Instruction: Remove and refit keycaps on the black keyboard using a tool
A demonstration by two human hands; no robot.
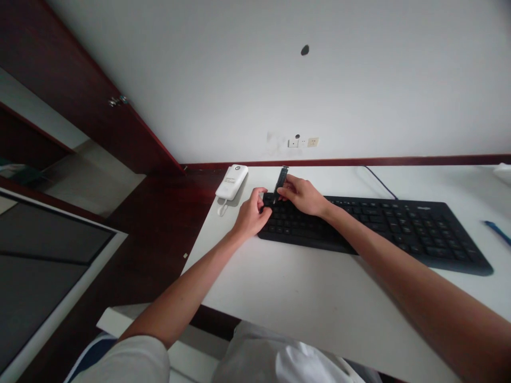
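A black keyboard (383,226) lies at a slant on the white table. My right hand (301,194) is closed on a slim dark tool (281,180), held near upright between thumb and fingers. Its thin lower end points down at the keys near the keyboard's upper left corner; whether it touches them I cannot tell. My left hand (252,214) grips the keyboard's left end, with the thumb over the front keys and the fingers curled at the back corner.
Left of the keyboard, a white handheld device (232,182) with a wrist strap rests on the table (279,282). A blue pen-like item (497,232) lies at the right. The keyboard's cable (381,183) runs to the back edge. Wall sockets (303,143) are behind; a dark red door (99,101) stands left.
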